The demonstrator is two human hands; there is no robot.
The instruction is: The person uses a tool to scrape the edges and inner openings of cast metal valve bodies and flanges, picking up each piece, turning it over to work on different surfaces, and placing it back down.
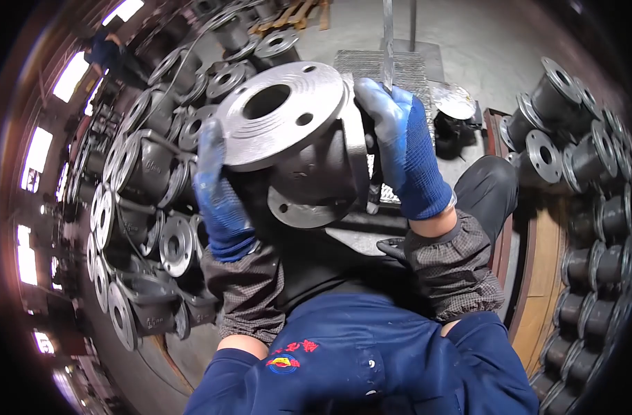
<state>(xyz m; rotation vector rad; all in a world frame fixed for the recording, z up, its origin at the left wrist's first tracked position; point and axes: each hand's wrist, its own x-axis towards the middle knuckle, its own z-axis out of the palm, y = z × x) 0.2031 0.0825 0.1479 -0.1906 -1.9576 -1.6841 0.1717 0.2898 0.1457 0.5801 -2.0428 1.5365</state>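
Note:
A dark cast-iron valve body (pixel 312 173) with round, drilled flanges is tilted in front of me, between my two gloved hands. Its upper flange (pixel 288 114) has a bright machined face with a wide central bore and bolt holes. My left hand (pixel 219 187), in a blue coated glove, presses against that flange's left rim. On the other side my right hand (pixel 399 142), gloved alike, grips the casting's right flange; some of its fingertips are hidden. A narrow flat metal bar (pixel 388 45) runs upright just beyond my right fingers; whether they touch it, I cannot tell.
Many similar castings (pixel 146 166) are stacked at the left, and more (pixel 561 152) at the right beside a wooden board (pixel 541 277). A ribbed metal plate (pixel 350 62) lies beyond my hands, near a round pale disc (pixel 454 100). Another person (pixel 112 55) is far left.

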